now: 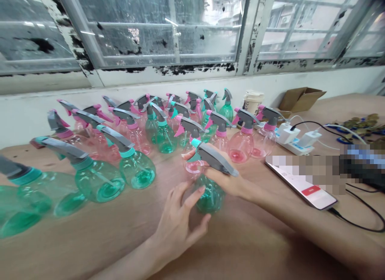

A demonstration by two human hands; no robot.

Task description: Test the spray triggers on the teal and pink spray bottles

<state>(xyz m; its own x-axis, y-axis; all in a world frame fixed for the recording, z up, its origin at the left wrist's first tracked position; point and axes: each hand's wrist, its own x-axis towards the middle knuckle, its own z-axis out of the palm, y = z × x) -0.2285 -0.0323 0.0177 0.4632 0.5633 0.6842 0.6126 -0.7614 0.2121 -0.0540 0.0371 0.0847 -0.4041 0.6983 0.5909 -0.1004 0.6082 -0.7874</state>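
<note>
A green spray bottle (pixel 210 197) with a grey trigger head (pixel 215 157) stands on the wooden table in front of me. My right hand (pixel 230 179) is wrapped round its neck just under the head. My left hand (pixel 177 222) is at the bottle's lower left side, fingers spread, fingertips touching the green body. Behind and to the left stand several more green and pink spray bottles (pixel 136 167), all with grey heads.
A phone (pixel 303 183) on a cable lies to the right of my right arm. Behind it are a white power strip (pixel 296 139) with chargers, a paper cup (pixel 252 101) and an open cardboard box (pixel 297 97). Windows run along the back wall.
</note>
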